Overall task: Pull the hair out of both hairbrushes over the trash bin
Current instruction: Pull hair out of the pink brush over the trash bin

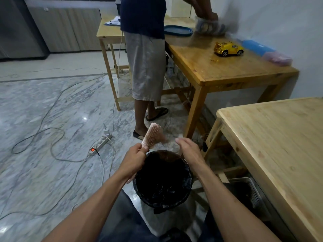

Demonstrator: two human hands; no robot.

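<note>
A pink hairbrush (152, 135) points up and away from me, bristles facing right, just beyond the far rim of the trash bin (139, 193), which is lined with a black bag. My left hand (134, 160) grips the brush by its handle. My right hand (189, 149) hovers at the bin's far right rim, fingers loosely curled toward the brush head; a faint wisp of hair seems to trail between brush and fingers, too blurred to confirm. Only one brush is in view.
A pale wooden table (279, 145) stands close on my right, with a grey perforated basket (251, 191) under it. A person (145, 58) stands ahead at another table (218, 70) bearing a yellow toy car (228, 48). A power strip (100, 143) and cables lie on the marble floor.
</note>
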